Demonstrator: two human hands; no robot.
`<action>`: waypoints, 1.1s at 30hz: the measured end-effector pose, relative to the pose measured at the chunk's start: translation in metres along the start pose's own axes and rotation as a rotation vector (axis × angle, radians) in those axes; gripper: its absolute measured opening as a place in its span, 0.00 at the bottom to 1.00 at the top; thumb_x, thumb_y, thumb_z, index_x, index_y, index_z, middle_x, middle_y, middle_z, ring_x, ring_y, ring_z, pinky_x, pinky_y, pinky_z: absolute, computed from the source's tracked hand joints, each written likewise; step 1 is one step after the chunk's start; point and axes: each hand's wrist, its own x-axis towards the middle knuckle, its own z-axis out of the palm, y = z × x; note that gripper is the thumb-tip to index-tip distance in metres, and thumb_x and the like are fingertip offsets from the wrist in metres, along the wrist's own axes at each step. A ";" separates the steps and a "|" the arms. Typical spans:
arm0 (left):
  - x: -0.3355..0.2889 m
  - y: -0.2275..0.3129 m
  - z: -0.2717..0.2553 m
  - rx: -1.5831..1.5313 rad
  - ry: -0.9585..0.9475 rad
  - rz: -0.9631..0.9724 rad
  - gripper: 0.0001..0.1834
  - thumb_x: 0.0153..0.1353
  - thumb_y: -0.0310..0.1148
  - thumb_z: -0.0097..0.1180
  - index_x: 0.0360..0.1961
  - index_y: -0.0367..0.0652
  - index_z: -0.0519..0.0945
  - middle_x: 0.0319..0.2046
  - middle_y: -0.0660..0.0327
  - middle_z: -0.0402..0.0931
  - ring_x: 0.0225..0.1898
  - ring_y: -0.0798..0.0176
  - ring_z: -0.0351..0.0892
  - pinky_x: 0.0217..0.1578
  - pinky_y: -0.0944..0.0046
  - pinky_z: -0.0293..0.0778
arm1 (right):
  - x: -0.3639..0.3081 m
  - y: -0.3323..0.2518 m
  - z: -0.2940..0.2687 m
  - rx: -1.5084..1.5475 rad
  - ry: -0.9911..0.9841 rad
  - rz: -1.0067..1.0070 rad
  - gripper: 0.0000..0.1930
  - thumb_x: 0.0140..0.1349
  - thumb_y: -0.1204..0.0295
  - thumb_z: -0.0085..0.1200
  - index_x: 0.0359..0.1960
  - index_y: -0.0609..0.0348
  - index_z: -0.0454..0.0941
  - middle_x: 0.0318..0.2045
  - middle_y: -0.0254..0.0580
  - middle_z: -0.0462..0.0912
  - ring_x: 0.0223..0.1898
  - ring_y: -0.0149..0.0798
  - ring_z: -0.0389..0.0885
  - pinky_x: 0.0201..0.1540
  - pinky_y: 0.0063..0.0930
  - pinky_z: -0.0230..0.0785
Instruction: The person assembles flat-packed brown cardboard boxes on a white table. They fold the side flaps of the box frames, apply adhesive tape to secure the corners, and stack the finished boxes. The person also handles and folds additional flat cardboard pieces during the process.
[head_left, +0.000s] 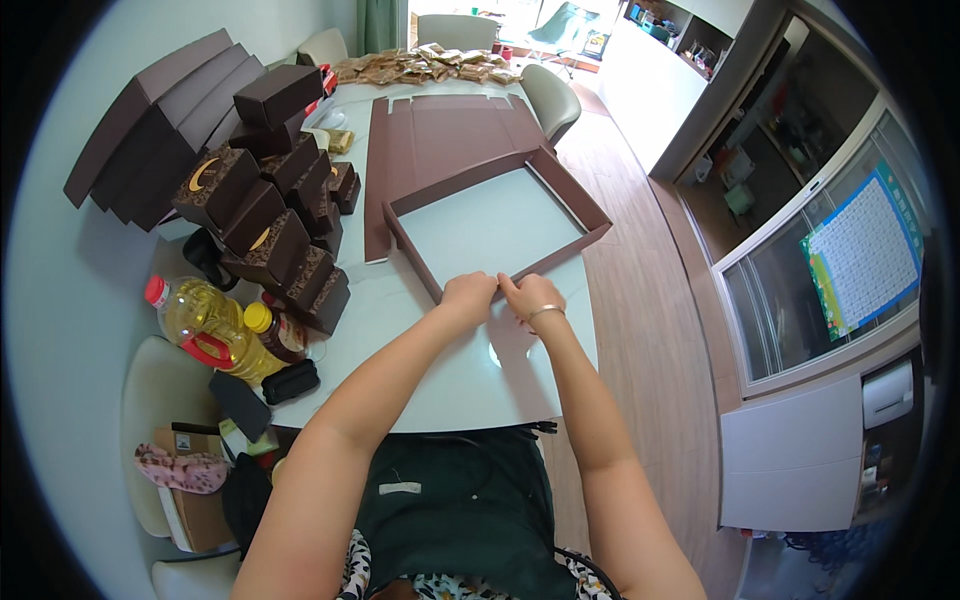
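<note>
A shallow brown cardboard frame (430, 270) with low folded walls sits at an angle on the white table (420, 385). Its middle is pale; whether that is a bottom or the tabletop, I cannot tell. My left hand (468, 298) grips its near wall with curled fingers. Close beside it, my right hand (532, 297), with a bracelet at the wrist, pinches the same wall, thumb toward the left hand. The fingertips of both are partly hidden. Behind the frame lies a flat brown cardboard sheet (450, 135) with notched edges, partly covered by it.
Patterned dark brown boxes (270, 250) are stacked on the left, with larger plain brown boxes (165, 120) behind. Nearer stand an oil bottle (215, 320) and a yellow-capped jar (275, 330). Small golden packets (430, 65) cover the far end. A chair (552, 105) stands at the right.
</note>
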 end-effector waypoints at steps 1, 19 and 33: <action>-0.001 -0.002 0.005 0.009 0.031 0.023 0.15 0.45 0.26 0.60 0.38 0.44 0.79 0.36 0.57 0.80 0.43 0.51 0.79 0.41 0.54 0.75 | -0.010 -0.002 -0.009 -0.107 -0.022 0.025 0.19 0.51 0.59 0.60 0.38 0.63 0.78 0.34 0.53 0.81 0.39 0.51 0.80 0.45 0.43 0.70; 0.012 -0.029 -0.004 0.259 0.174 0.105 0.06 0.46 0.25 0.57 0.26 0.49 0.81 0.32 0.63 0.79 0.40 0.59 0.78 0.43 0.54 0.71 | 0.010 0.025 0.018 -0.227 0.061 -0.611 0.08 0.49 0.67 0.58 0.30 0.54 0.75 0.31 0.40 0.78 0.40 0.44 0.77 0.46 0.41 0.69; 0.014 -0.045 -0.005 0.049 0.004 0.542 0.12 0.39 0.30 0.67 0.28 0.52 0.78 0.28 0.70 0.77 0.43 0.63 0.76 0.62 0.37 0.49 | -0.025 0.047 -0.007 -0.112 -0.058 -0.918 0.26 0.42 0.67 0.67 0.44 0.58 0.72 0.45 0.43 0.73 0.49 0.47 0.71 0.54 0.42 0.63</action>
